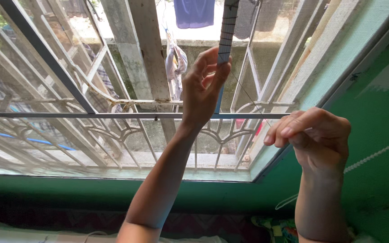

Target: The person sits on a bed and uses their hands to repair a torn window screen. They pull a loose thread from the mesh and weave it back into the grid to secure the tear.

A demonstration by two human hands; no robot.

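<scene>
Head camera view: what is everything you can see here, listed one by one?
Strip: one, pale with dark cross lines, hanging at top centre.
Thread: one, thin and dark, running from the strip toward the right hand.
Window frame bar: one, dark, horizontal across the window.
Grille: one, whitish ornate metal, outside the window.
Pillar: one, weathered grey, beyond the grille.
Hanging cloth: one, blue, top centre outdoors.
Wall: green, at right and below the window.
Cord: one, white beaded, on the right wall.
Left hand: pinching the strip.
Right hand: closed, fingers pinched at the thread's end.
</scene>
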